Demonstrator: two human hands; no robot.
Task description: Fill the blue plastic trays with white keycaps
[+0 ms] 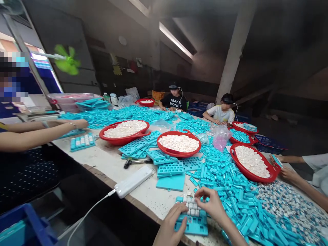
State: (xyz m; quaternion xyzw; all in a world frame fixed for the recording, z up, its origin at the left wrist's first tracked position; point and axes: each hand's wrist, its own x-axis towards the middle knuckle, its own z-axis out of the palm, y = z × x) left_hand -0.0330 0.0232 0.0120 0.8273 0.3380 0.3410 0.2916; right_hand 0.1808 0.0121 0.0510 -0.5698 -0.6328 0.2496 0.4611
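Note:
In front of me on the table lies a turquoise plastic tray [191, 225] with rows of small white square caps [192, 206] in its upper part. My left hand [172, 218] rests over the tray's left side, fingertips on the caps and thumb apart lower down. At the upper right of the rows, my right hand [210, 204] has thumb and forefinger pinched at a white cap, mostly covered by the fingertips. A few loose white caps [189, 193] sit just beyond the tray. Another turquoise panel [170, 182] lies farther back, beneath stacked grid trays [170, 168].
Red bowls of white caps [179, 143] stand beyond the stacks. Loose turquoise pieces [230, 188] heap up on my right. A white power bank [133, 181] with a cable and a hammer [135, 162] lie left. Co-workers' hands [79, 123] work around the table.

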